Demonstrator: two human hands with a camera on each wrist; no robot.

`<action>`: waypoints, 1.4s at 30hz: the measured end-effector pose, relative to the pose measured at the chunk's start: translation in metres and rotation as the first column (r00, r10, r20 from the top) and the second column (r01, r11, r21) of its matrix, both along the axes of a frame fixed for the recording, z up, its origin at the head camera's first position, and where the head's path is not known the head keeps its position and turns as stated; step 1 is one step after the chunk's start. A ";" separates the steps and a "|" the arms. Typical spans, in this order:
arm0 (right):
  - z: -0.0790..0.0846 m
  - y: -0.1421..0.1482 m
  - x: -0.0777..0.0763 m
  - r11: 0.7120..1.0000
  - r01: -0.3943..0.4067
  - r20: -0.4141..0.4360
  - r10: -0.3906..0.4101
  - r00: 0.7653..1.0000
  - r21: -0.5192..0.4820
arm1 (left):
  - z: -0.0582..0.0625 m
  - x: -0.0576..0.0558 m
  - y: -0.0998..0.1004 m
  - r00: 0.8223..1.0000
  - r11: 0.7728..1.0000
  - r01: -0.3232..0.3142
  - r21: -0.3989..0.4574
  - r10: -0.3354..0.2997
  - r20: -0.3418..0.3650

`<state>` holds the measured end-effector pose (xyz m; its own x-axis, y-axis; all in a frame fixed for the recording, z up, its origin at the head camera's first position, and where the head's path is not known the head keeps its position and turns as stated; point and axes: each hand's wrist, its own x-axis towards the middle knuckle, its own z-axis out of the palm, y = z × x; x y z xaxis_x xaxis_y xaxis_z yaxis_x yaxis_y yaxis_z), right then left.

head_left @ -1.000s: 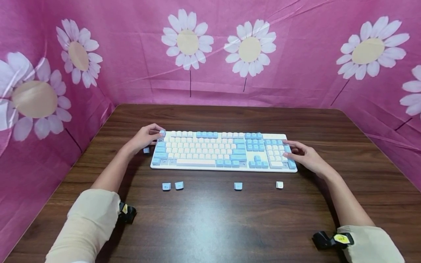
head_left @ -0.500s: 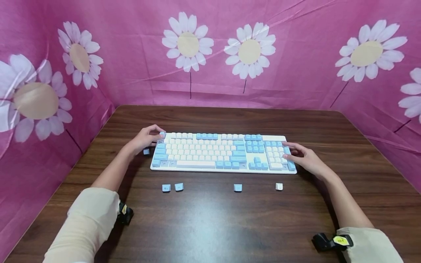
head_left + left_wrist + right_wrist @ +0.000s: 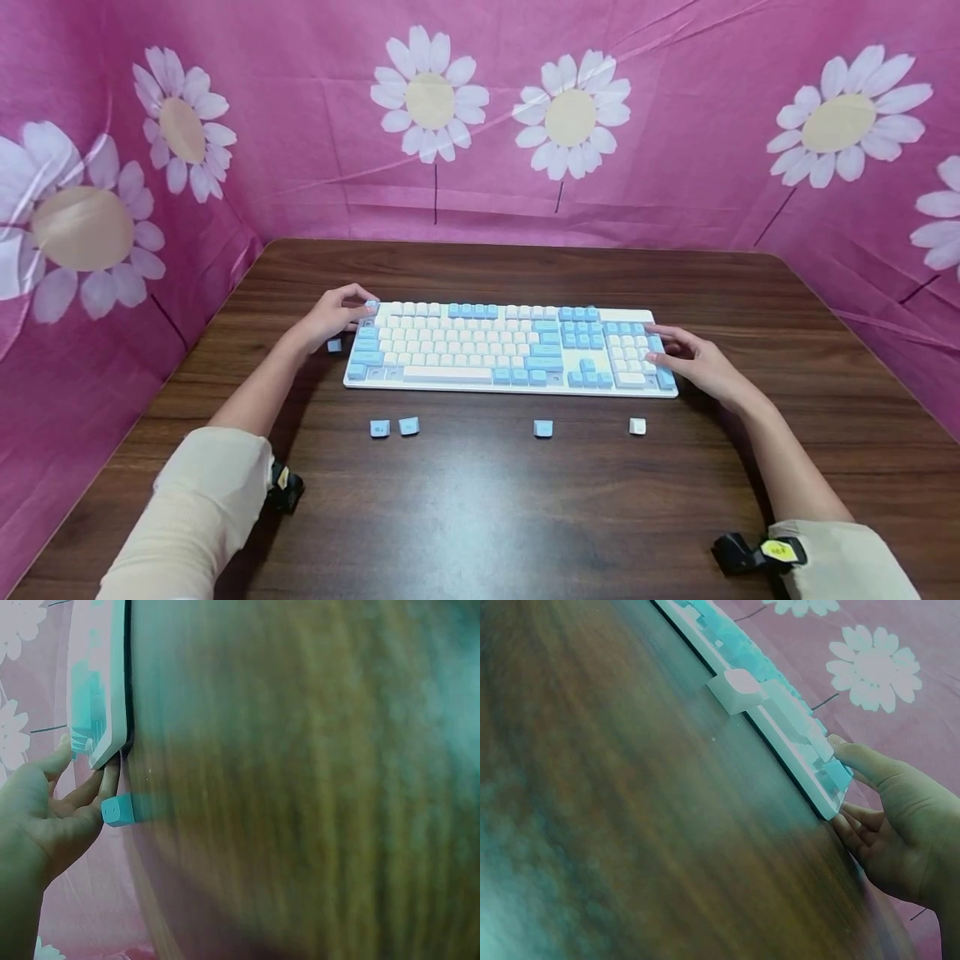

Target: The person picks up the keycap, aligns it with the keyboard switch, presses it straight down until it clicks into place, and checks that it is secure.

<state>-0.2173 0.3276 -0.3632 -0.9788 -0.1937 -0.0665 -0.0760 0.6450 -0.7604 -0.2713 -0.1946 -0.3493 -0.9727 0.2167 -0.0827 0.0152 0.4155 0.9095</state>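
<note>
A white and light-blue keyboard (image 3: 450,385) lies flat across the middle of the table. My left hand (image 3: 330,317) grips its left end, thumb by the blue corner key and the other fingers along the side. At the opposite end my right hand (image 3: 697,358) holds the keyboard, thumb over the number-pad keys, fingers at the side edge in the right wrist view. Bare sockets show in the front row and below the corner key. A loose blue keycap (image 3: 118,811) sits close beside the left hand. Loose in front are blue keycaps (image 3: 380,428) and a white keycap (image 3: 637,427).
The brown wooden table (image 3: 480,517) reaches back to a pink cloth (image 3: 300,125) printed with daisies, which also hangs at both sides. Two more blue keycaps, one left (image 3: 408,426) and one nearer the middle (image 3: 543,428), lie in front of the keyboard.
Both hands stay at the keyboard's ends, and the loose keycaps keep their places. Only a slight shift of the whole head view shows.
</note>
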 end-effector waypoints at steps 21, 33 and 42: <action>-0.005 0.003 -0.001 1.000 -0.001 -0.017 0.001 1.000 0.009 | 0.002 0.000 -0.001 1.000 0.999 0.020 0.029 -0.020 -0.006; -0.004 0.001 -0.001 1.000 -0.005 -0.023 0.005 1.000 0.008 | 0.001 -0.001 -0.002 1.000 0.999 0.027 0.043 -0.026 -0.014; -0.005 0.002 -0.001 1.000 -0.002 -0.021 0.002 1.000 0.014 | 0.000 -0.002 -0.002 1.000 0.999 0.025 0.029 -0.025 -0.007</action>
<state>-0.2186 0.3300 -0.3683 -0.9797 -0.1946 -0.0484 -0.0932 0.6552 -0.7497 -0.2735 -0.1970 -0.3496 -0.9675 0.2431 -0.0695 0.0314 0.3882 0.9210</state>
